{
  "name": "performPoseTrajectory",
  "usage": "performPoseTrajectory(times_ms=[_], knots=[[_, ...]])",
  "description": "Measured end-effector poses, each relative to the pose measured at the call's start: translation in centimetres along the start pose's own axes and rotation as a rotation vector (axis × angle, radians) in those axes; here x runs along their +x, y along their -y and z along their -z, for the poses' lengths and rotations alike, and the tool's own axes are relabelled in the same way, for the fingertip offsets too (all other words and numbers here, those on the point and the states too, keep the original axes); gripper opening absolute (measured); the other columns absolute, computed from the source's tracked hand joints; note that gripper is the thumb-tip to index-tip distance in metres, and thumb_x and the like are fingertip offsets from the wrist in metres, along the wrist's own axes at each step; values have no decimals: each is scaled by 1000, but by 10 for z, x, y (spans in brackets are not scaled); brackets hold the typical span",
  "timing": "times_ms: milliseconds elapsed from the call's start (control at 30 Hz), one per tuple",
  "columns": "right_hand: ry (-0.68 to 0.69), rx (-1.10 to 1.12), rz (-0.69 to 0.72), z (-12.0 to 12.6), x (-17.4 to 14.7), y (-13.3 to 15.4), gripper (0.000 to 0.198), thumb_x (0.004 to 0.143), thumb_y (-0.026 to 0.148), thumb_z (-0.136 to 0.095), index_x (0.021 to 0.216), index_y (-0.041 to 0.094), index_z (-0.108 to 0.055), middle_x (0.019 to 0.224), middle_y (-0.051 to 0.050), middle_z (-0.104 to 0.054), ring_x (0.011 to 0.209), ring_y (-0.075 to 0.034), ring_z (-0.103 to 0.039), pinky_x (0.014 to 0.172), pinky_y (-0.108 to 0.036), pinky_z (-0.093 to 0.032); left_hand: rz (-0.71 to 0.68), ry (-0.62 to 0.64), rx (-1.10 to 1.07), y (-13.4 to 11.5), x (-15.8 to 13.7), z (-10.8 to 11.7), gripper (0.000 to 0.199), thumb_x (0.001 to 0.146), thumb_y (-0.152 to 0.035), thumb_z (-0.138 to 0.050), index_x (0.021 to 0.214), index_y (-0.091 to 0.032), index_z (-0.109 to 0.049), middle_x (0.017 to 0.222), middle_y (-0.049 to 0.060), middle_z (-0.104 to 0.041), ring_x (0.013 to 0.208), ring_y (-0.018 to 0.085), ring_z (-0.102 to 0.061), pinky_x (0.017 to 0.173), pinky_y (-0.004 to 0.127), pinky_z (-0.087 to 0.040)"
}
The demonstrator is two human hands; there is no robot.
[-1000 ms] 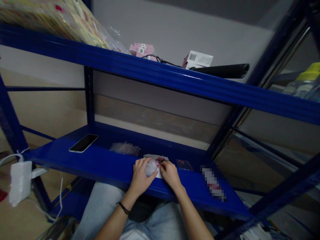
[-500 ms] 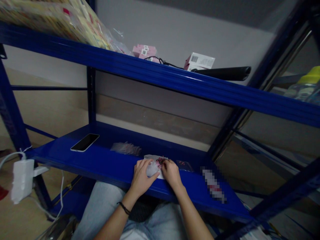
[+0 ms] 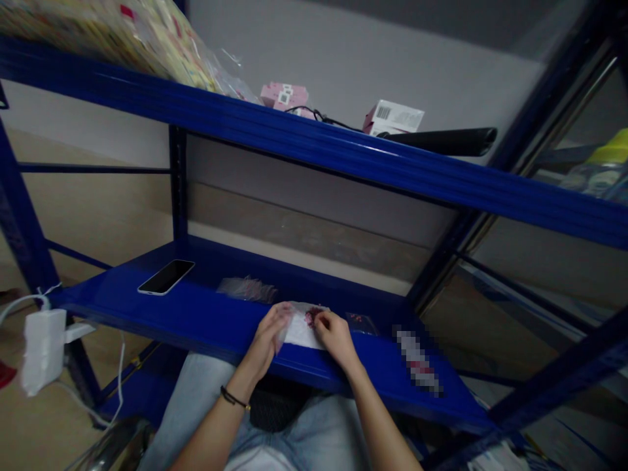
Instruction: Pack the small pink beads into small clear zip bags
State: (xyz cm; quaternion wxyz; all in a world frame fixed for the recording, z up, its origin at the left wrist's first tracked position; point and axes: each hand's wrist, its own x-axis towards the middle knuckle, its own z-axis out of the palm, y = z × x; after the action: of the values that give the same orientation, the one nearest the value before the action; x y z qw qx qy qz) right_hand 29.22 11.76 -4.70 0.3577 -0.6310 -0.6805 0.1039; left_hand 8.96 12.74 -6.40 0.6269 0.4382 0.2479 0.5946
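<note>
A white sheet (image 3: 301,333) lies at the shelf's front edge, with a small heap of pink and dark bits (image 3: 311,316) at its right back part. My left hand (image 3: 265,341) is at the sheet's left edge. Its slightly blurred fingers are closed on a thin, see-through plastic bag (image 3: 283,332). On the heap's right side, my right hand (image 3: 337,337) has its thumb and forefinger pinched together at the bits. Whatever lies between those fingertips is too small to make out. A clear bag with pink bits (image 3: 362,323) lies right of this hand.
Behind my left hand lies a pile of clear bags (image 3: 248,289). A phone (image 3: 167,277) rests on the left, and a blurred-out item (image 3: 418,361) on the right. The upper shelf beam (image 3: 314,134) crosses above, bearing boxes (image 3: 392,116) and a black rod-like thing (image 3: 444,140).
My left hand has moved left from over the sheet to its left edge, uncovering more of the white surface. The right hand stays at the heap, nearly unmoved.
</note>
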Motion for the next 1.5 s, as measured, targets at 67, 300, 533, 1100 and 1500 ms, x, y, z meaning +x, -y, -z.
performPoseTrajectory(times_ms=[67,300,533,1100,1500], knots=[[5,-139,28,-7,-2,-3,18,87,22,-52,84,20,-70,86,-4,-69,80,-19,-64,74,-26,-42,88,20,-264,-1,2,6,34,83,-35,-69,114,-22,-68,122,8,-63,112,24,-56,93,33,-42],[7,-315,76,-19,-6,-2,18,88,18,-52,89,20,-69,93,-7,-67,87,-20,-65,78,-26,-44,113,84,-379,1,3,13,36,83,-33,-71,116,-20,-68,120,8,-64,113,23,-55,91,29,-42],[0,76,-8,0,1,11,21,87,27,-52,84,17,-70,82,-6,-70,76,-19,-63,71,-27,-45,-78,124,129,4,-5,4,46,78,-32,-75,120,-21,-63,113,9,-64,107,26,-57,94,35,-42],[35,-63,125,-7,7,-8,22,88,21,-51,90,19,-73,99,-6,-71,94,-20,-64,87,-28,-45,18,34,-97,-4,-5,-3,36,82,-34,-74,114,-22,-65,110,6,-68,103,19,-62,85,23,-46],[74,-366,240,-13,1,0,22,92,16,-50,99,20,-71,107,-10,-66,105,-22,-59,94,-31,-47,45,66,-76,-6,-8,-3,38,80,-32,-76,115,-21,-64,110,6,-67,101,20,-61,82,24,-45]])
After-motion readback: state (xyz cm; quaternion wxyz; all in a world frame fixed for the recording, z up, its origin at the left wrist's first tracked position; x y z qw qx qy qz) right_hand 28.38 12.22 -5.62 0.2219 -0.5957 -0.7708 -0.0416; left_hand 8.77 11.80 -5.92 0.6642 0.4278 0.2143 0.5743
